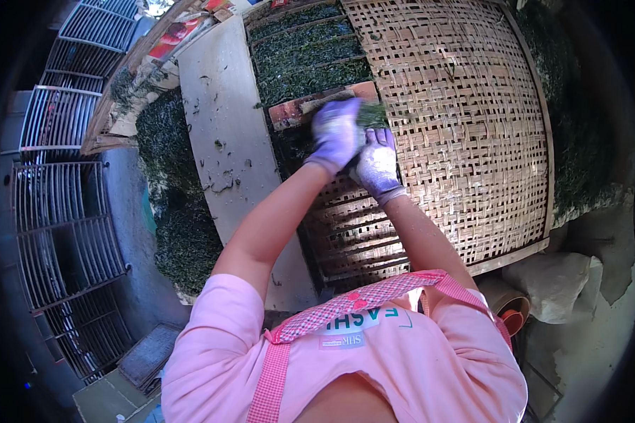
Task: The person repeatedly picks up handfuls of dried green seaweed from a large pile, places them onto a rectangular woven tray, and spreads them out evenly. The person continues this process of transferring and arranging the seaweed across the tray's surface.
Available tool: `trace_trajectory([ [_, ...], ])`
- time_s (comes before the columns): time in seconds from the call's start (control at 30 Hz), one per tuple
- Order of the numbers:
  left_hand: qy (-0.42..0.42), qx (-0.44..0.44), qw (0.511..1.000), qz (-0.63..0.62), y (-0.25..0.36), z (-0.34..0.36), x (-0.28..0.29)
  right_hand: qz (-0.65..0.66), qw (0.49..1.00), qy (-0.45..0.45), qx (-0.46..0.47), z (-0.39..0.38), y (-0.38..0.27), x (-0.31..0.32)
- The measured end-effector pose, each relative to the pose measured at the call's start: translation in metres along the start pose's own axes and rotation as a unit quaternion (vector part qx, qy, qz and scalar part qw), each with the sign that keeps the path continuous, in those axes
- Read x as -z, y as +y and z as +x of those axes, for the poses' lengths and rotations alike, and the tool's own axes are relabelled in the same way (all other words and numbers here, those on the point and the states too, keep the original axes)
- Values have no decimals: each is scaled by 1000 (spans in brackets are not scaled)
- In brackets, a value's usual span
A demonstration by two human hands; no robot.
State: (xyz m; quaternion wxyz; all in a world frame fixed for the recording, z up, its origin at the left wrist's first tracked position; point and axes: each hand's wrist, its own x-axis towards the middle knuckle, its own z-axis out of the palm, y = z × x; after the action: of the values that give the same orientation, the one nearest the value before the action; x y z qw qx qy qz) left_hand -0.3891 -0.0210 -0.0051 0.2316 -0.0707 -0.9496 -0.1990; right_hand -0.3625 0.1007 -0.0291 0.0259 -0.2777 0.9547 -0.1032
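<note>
Both my hands wear purple and white gloves and work close together over a slatted frame. My left hand [335, 132] is smeared by motion, so its fingers cannot be made out; it is beside a reddish-brown strip [286, 116] lying across the frame. Just to its right and nearer to me, my right hand [378, 163] has its fingers stretched forward, next to a clump of dark green shreds [372, 116]. Similar finely cut, seaweed-like green material [303, 67] fills the frame's far sections. Bare slats [363, 243] show in its near part, over woven bamboo.
A large woven bamboo mat [466, 134] lies to the right. On the left runs a pale board [226, 134] with green scraps, beside a dark green heap [176, 190]. Metal racks [63, 201] stand farther left. At the right are a pale sack [561, 285] and an orange container [513, 321].
</note>
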Motion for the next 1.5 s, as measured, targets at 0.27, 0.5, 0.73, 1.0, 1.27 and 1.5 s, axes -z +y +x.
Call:
trace_trajectory([
  [0.27, -118, 31, 990, -70, -19, -59, 33, 122, 985, 99, 70, 1, -18, 17],
  [0.5, 106, 318, 882, -332, -75, -82, 57, 383, 913, 139, 15, 29, 73, 15],
  [0.73, 136, 261, 833, -468, -34, -90, 67, -40, 896, 178, 404, 70, 60, -6],
  [1.0, 106, 176, 976, -71, -79, -102, 74, -30, 976, 140, 164, 97, -37, 32],
  [1.27, -16, 57, 996, 60, -59, -119, 73, 117, 969, 198, 90, 37, -29, 8],
  [1.5, -169, -38, 973, 154, -70, -120, 63, 522, 825, 214, -43, 72, 5, 67],
])
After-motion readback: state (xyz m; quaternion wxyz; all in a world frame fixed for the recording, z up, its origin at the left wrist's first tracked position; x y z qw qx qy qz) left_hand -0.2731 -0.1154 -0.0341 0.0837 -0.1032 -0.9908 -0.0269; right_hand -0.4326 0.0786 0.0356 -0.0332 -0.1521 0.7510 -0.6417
